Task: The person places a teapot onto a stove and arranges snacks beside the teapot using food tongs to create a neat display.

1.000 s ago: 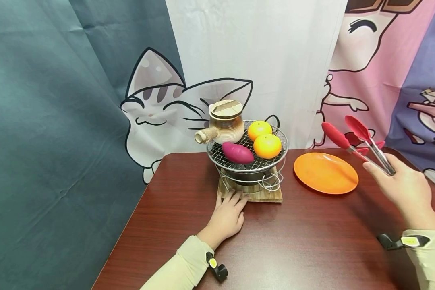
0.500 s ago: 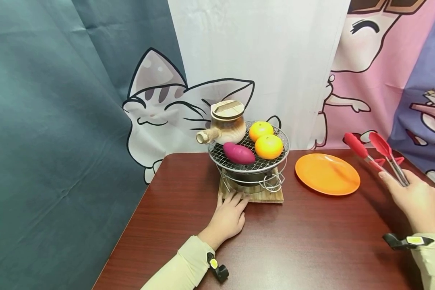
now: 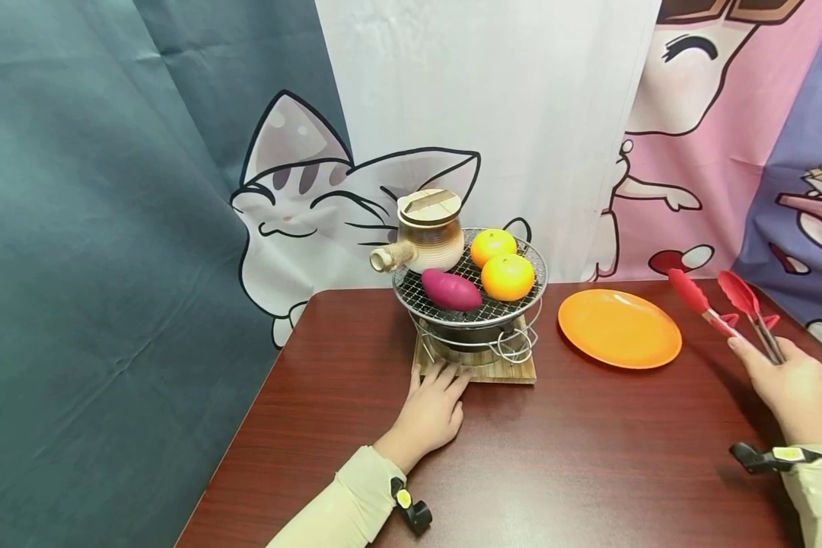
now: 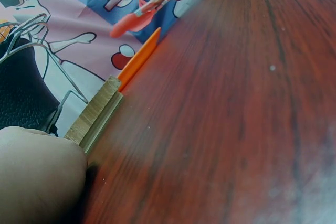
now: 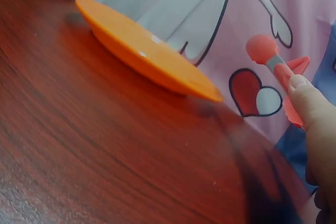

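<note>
My right hand (image 3: 801,392) grips red-tipped tongs (image 3: 745,304) above the table, right of an orange plate (image 3: 619,329); the tong tips are apart with nothing between them. My left hand (image 3: 428,411) lies with straight fingers on the front edge of a wooden board (image 3: 503,371). On that board stands a small round grill (image 3: 466,312) with a wire mesh top. The mesh bears a purple sweet potato (image 3: 452,290), two oranges (image 3: 508,277) and a clay pot (image 3: 433,240) with a wooden lid and a side handle. In the right wrist view the tongs (image 5: 283,72) appear beside my thumb.
The dark red wooden table (image 3: 562,457) reaches back to a printed cloth (image 3: 534,114) with cartoon figures. The table's left edge runs beside a grey-green cloth (image 3: 96,266). A black wrist camera (image 3: 411,506) is strapped to my left sleeve.
My right hand has moved right and down with the tongs, away from above the plate. My left hand and the things on the grill have stayed where they were.
</note>
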Available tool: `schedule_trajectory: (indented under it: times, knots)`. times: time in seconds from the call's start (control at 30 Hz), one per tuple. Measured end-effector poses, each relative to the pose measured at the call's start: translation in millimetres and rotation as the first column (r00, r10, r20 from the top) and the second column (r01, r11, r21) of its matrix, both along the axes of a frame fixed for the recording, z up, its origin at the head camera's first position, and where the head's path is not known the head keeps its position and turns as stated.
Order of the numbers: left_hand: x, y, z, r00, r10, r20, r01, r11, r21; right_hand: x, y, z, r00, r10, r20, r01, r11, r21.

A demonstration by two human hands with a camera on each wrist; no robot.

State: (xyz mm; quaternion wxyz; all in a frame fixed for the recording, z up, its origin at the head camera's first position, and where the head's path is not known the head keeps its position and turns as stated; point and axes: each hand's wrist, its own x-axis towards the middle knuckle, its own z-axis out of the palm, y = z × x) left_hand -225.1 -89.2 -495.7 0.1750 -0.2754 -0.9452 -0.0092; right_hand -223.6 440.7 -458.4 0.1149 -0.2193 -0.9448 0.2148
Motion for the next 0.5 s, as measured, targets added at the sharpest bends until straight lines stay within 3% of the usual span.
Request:
schedule_trajectory:
  times: [0.5]
  knots:
    - [0.1,0,-0.3,1.0,-0.002,-0.001,0.002,1.0,0.006,-7.8,5,-26.5,0.993,-0.078,0.09,0.077,0.997,0.012]
